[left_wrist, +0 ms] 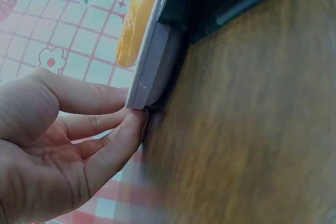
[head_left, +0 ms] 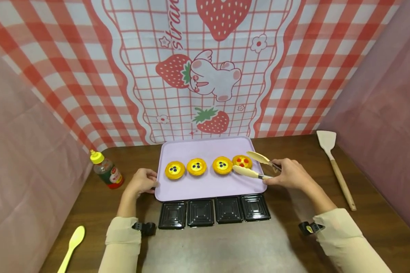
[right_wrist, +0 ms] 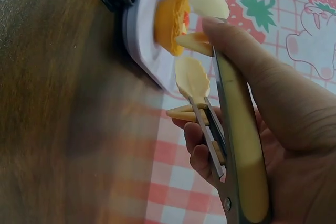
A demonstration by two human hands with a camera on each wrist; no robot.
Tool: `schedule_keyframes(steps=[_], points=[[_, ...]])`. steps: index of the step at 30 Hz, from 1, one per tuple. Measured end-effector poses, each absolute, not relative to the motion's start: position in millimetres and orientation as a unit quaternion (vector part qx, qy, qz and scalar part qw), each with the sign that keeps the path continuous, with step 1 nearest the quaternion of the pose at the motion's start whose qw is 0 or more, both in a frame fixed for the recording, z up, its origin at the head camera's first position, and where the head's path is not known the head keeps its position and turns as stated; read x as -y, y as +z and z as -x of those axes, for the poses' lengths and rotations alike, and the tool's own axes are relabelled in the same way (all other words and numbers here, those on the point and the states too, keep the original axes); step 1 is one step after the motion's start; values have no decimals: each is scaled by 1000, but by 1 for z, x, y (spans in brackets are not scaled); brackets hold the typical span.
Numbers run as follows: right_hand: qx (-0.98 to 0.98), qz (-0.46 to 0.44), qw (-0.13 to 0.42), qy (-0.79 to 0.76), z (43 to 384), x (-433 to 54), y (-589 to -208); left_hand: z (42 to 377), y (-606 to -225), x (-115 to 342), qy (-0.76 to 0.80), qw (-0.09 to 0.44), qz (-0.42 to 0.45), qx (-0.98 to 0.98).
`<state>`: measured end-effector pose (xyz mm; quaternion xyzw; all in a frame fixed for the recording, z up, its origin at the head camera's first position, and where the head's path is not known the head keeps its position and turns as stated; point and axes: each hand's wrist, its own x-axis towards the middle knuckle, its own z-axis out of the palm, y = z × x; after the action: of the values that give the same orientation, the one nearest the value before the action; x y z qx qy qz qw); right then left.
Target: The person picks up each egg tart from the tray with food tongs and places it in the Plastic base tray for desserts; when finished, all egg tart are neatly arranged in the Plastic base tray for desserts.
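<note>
A lavender tray [head_left: 208,188] bears a row of several yellow tarts: most are topped with dark blue berries, such as the left one [head_left: 175,170], and the rightmost tart [head_left: 242,162] carries red pieces. My left hand [head_left: 142,181] pinches the tray's left edge, thumb at the rim [left_wrist: 140,85] and a finger against the underside. Metal tongs with cream tips [head_left: 247,172] are held in my right hand [head_left: 290,173]. Their spread tips stand on either side of the red-topped tart; whether they touch it I cannot tell.
Several black square containers [head_left: 200,212] line the tray's front edge. At left stand a yellow-capped bottle [head_left: 108,170] and a pale yellow spoon [head_left: 71,244]. A spatula with a wooden handle [head_left: 341,182] lies at right. Patterned cloth [head_left: 140,76] hangs behind the table.
</note>
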<state>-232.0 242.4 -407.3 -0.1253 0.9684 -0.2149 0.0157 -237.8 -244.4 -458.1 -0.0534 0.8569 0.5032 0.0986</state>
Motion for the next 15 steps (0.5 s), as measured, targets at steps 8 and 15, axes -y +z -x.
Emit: schedule_keyframes(steps=[8,15], points=[[-967,126,20,-222,234,-243,-411,239,-460,244,510,107,62,-851],[-965,138,22,-221,237,-241,-413,238,-459,246,515,105,58,-849]])
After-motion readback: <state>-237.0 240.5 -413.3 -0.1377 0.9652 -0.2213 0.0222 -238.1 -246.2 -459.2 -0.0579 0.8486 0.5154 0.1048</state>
